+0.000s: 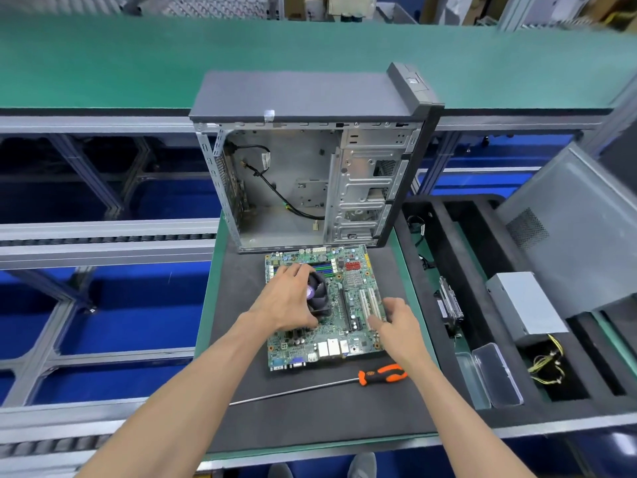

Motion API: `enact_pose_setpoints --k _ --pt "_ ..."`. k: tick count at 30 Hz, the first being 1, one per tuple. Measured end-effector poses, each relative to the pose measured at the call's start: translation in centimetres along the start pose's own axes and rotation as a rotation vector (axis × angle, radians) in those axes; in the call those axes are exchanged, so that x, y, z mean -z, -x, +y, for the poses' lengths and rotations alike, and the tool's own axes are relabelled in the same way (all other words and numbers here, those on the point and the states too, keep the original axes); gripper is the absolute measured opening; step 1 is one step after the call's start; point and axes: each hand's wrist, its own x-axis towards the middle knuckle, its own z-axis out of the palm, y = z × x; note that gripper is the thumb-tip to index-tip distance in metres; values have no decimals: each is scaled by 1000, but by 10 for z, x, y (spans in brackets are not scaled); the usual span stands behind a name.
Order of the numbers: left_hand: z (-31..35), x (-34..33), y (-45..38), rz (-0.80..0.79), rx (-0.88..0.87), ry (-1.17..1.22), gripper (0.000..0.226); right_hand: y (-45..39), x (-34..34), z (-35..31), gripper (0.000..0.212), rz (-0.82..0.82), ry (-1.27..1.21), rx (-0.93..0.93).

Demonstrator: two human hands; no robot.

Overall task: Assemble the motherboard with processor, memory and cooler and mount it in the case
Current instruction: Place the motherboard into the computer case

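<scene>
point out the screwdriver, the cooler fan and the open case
screwdriver [382,373], head view, on its orange handle
cooler fan [317,291], head view, on the dark blades
case [296,94], head view, on its top panel

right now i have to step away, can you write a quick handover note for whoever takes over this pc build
Left hand grips the cooler on the motherboard. Right hand rests on the board's right edge, fingers relaxed.
Board lies flat on the mat in front of the open, upright case; screwdriver lies just below it.
Done: memory and cooler are on the board.
Left: check cooler fastening, mount board in case.
</scene>
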Motion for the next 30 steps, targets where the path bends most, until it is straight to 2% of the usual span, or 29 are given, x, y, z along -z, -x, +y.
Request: enact_pose_setpoints --k 8,12,14,16,17,19,22,25,27,28,30 --pt "4 43 7 -32 -165 109 87 -2 27 -23 83 -130 -602 -308" --pt "17 60 7 -137 -315 82 86 12 30 -20 42 -253 -726 -433" --pt "22 66 5 -176 -361 77 87 18 27 -16 43 -270 -823 -452" --pt "23 70 3 -189 -394 82 87 26 25 -18 31 -246 -880 -443" --pt "23 71 3 -179 -412 76 89 30 25 -21 26 -215 -894 -435" --pt "19 70 4 -127 -430 71 97 34 21 -22 30 -166 -913 -406" --pt "7 66 9 -32 -340 196 116 41 17 -20 25 -105 -930 -441" --pt "-8 61 17 -78 -118 463 120 48 11 -16 34 -133 -1065 -456" --pt "-15 59 20 -125 -19 696 99 51 7 -14 42 -109 -1085 -447" --pt "-15 59 21 -100 9 777 84 53 6 -14 42 -93 -1090 -435" --pt "-13 68 18 51 80 874 62 56 4 -14 43 -71 -1110 -428"
